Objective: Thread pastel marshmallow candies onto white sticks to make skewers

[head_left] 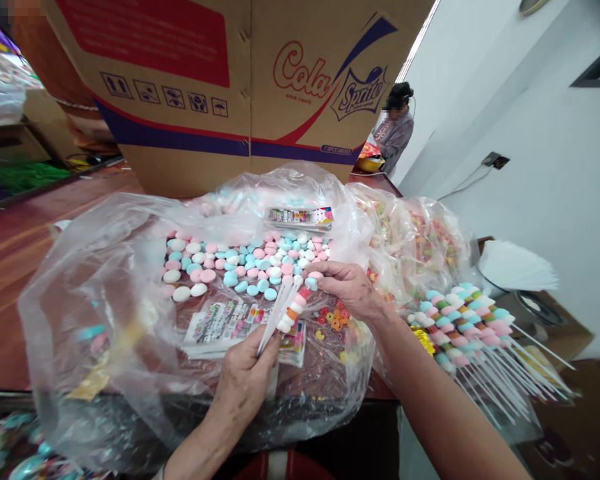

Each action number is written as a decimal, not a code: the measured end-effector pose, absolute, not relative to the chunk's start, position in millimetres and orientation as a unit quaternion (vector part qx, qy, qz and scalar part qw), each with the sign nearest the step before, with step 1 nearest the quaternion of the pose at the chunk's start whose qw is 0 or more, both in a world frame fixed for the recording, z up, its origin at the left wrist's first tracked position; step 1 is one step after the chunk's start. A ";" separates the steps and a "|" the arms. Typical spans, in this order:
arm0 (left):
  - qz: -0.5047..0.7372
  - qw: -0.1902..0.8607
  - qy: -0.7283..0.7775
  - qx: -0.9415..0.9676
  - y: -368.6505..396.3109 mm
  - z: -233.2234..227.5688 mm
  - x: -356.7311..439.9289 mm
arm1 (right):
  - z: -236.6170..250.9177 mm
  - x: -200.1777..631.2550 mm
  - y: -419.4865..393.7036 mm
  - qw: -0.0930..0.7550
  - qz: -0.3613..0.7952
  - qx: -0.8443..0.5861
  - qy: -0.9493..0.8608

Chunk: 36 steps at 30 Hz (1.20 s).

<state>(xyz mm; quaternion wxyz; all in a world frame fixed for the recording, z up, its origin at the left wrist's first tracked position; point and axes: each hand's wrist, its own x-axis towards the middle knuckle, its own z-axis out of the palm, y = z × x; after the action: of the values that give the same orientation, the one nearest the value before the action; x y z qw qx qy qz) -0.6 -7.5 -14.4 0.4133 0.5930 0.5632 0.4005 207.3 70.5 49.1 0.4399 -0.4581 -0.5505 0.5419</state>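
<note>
My left hand (245,380) is closed around a bunch of white sticks (276,308) that slant up and to the right. One of them carries a row of white, orange and red candies (293,312). At the upper end of that row, my right hand (353,290) pinches a pink and a pale blue candy (311,283) between thumb and fingertips. Behind the hands lie many loose pink, blue and white candies (253,261) on clear plastic. Beneath the sticks is a stack of printed labels (215,327). Small ring candies (334,317) lie below my right hand.
A large cardboard box (190,153) stands at the back. More labels (300,219) rest near it. At right are bags of colourful candy (430,233) and a pile of finished candy sticks (465,327). Another person (397,133) sits behind, by the wall.
</note>
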 end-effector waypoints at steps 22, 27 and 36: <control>0.391 0.406 0.579 0.588 -5.5 -14.1 0.4 | 17.9 183.6 51.7 0.401 0.390 -0.486 -0.671; 0.405 0.412 0.580 0.575 -5.3 -14.2 0.0 | 19.2 177.4 44.1 0.394 0.332 -0.474 -0.714; 0.416 0.405 0.584 0.566 -4.6 -11.1 -0.3 | 23.1 177.3 40.3 0.371 0.302 -0.460 -0.749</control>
<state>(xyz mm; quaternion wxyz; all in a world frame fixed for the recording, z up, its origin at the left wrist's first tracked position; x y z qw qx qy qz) -0.3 -4.6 -11.1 0.4054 0.5664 0.5844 0.4162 177.3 40.3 23.1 0.3706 -0.4595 -0.7485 0.3020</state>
